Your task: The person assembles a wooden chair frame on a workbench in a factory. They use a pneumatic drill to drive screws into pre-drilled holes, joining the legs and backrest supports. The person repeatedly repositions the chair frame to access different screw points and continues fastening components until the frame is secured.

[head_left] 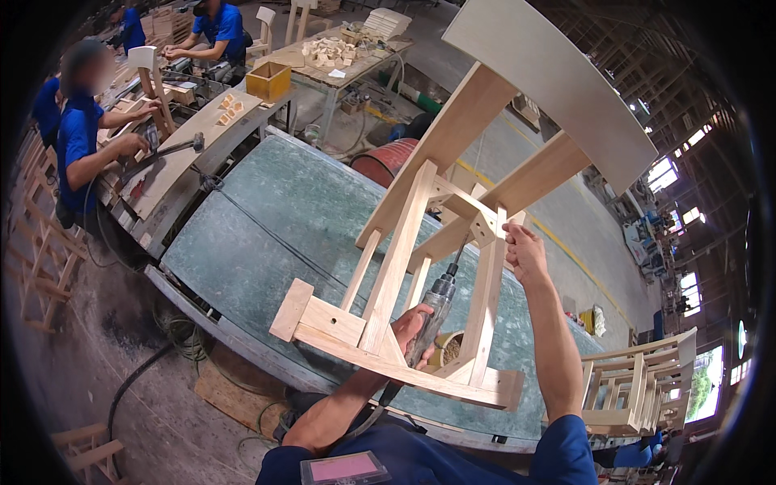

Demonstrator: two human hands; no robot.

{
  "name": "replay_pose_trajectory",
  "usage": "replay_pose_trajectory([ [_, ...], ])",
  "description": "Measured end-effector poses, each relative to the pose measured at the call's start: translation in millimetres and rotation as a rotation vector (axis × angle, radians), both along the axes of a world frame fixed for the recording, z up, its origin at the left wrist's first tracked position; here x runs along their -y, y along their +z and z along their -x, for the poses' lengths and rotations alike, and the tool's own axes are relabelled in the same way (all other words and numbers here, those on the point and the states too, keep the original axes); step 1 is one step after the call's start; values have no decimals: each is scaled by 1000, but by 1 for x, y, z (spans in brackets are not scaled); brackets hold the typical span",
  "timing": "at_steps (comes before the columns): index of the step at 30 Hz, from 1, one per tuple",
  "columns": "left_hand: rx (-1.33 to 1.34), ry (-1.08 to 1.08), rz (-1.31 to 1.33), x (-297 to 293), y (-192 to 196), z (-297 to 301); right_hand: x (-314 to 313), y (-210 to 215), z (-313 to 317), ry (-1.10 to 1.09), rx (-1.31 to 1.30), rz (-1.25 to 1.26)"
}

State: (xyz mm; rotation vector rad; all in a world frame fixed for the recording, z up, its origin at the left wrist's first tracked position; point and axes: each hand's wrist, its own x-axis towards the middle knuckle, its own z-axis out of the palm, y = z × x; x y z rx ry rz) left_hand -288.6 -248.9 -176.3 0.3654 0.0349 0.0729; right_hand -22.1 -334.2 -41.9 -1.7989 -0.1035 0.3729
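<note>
An unfinished pale wooden chair frame (402, 259) stands tilted over the green-topped worktable (242, 210), its broad curved backrest (558, 77) at the upper right. My left hand (412, 330) is wrapped round a power screwdriver (436, 301), whose hose runs down toward me. Its long bit points up inside the frame toward a corner block (483, 228); whether the tip touches is unclear. Beside that block, my right hand (525, 252) is closed, fingertips against the frame's edge. Whatever those fingers pinch is hidden. A tub of small pieces (449, 349) shows partly through the frame.
A black cord (275, 234) crosses the tabletop. At the left, a co-worker in blue (81, 153) works at a bench with a hammer (182, 145) and a yellow box (268, 82). A red drum (385, 163) lies beyond the table. Several chair frames (638, 384) stand at the right.
</note>
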Motion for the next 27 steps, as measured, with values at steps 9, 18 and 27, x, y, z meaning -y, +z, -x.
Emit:
replay_pose_trajectory([
  [9,-24,-27,-71,2,2,-13,24,-49,-39,51,-325,-64],
  [18,-5,-41,-163,-4,10,-27,8,-55,-35,228,-299,-159],
  [27,-17,-18,-98,8,4,-35,-1,-71,-33,80,-292,-143],
])
